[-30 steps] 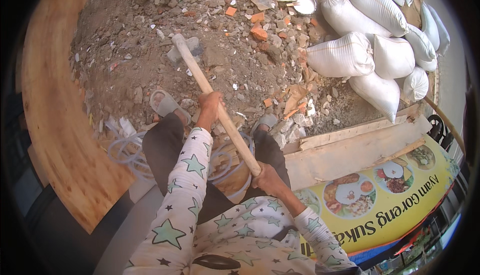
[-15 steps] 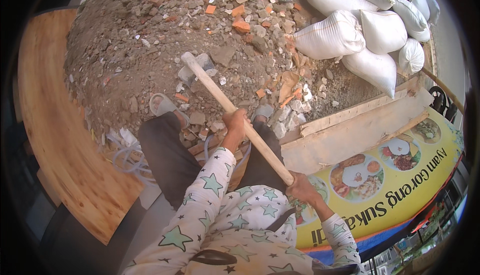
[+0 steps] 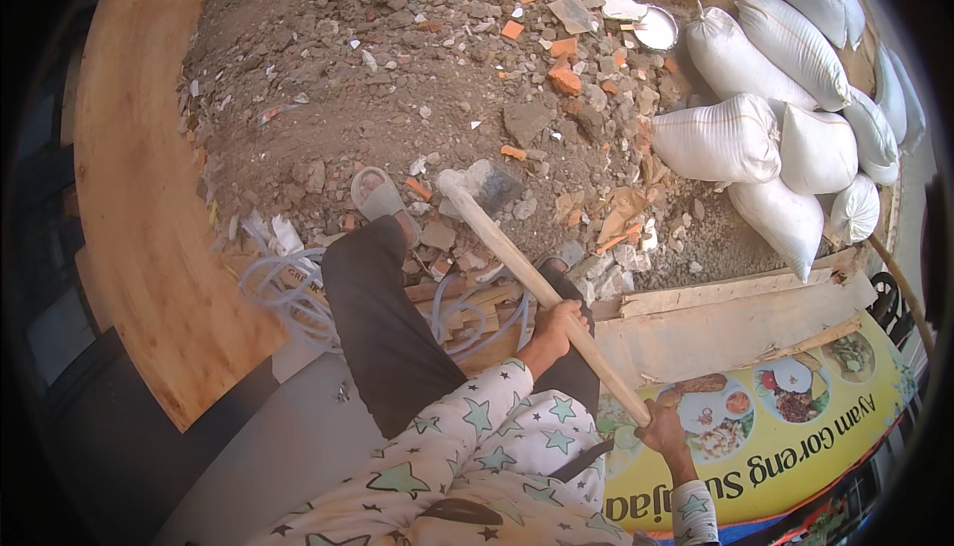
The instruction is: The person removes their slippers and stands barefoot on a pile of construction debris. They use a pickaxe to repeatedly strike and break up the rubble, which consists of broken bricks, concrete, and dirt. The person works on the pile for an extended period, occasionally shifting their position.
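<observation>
The left hand (image 3: 559,332) is grasping the hoe (image 3: 519,264) partway along its handle, and the right hand (image 3: 663,427) is clenching it near the butt end. The hoe is slanting across the person's front, its blade (image 3: 497,189) showing against the rubble (image 3: 328,99), just beside the left sandal (image 3: 379,196); whether it is touching, I cannot tell. The wooden handle is looking stiff and smooth, perhaps slippery with dust; the blade end is probably weighing heaviest, so this wide two-handed hold is suiting it.
</observation>
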A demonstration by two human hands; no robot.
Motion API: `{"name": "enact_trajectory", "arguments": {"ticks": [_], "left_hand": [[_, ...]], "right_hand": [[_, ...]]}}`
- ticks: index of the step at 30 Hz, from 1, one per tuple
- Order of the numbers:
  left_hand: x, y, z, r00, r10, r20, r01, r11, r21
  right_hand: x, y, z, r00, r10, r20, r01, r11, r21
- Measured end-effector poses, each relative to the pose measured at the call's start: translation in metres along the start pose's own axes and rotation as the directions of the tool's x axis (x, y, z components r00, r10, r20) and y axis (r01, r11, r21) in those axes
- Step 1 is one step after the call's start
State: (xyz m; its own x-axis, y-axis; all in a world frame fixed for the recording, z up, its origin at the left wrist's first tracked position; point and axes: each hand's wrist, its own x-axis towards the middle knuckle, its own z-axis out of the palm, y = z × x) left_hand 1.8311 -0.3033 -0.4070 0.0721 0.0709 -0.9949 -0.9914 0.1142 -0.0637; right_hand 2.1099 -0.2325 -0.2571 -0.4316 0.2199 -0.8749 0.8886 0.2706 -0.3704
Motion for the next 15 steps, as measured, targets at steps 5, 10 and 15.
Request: {"name": "enact_trajectory", "arguments": {"ticks": [5, 10, 15], "left_hand": [[-0.017, 0.064, 0.021, 0.97, 0.241, -0.021, -0.241, 0.954, -0.176], [-0.082, 0.206, 0.024, 0.766, 0.636, -0.098, -0.638, 0.732, -0.238], [-0.185, 0.339, -0.027, 0.311, 0.933, -0.183, -0.95, 0.302, -0.074]], "right_hand": [[0.079, -0.012, -0.032, 0.985, -0.153, -0.074, 0.15, 0.988, -0.047], [0.204, -0.118, -0.063, 0.88, -0.462, -0.11, 0.455, 0.886, -0.086], [0.274, -0.287, -0.049, 0.68, -0.724, -0.117, 0.73, 0.684, 0.004]]}}
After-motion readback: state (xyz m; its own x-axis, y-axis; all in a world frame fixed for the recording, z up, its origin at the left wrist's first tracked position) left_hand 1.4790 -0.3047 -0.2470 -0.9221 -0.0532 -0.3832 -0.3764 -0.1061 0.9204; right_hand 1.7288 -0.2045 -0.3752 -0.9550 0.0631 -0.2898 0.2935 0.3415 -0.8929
